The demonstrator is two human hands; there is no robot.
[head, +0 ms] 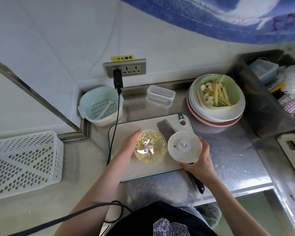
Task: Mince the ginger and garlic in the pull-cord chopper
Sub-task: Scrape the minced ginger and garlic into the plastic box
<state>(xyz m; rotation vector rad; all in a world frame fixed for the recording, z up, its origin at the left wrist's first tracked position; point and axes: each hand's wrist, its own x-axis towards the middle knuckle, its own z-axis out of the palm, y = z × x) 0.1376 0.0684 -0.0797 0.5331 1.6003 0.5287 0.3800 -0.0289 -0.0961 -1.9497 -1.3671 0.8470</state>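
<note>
The left hand [129, 147] is cupping the open chopper bowl [150, 146] on the cutting board [126, 130] — steadying it — while the right hand [198, 161] is gripping the upturned lid [184, 147] just beside, exposing the minced ginger and garlic [156, 138] around the blade [146, 148].

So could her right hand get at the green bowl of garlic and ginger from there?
Probably not yet: the right hand is busy holding the chopper lid. The path to the green bowl on the stacked plates looks open once the lid is put down.

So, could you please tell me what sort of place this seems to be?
Probably a kitchen prep area: a stainless-steel counter carries a cutting board, stacked plates and a chopper bowl of minced food.
</note>
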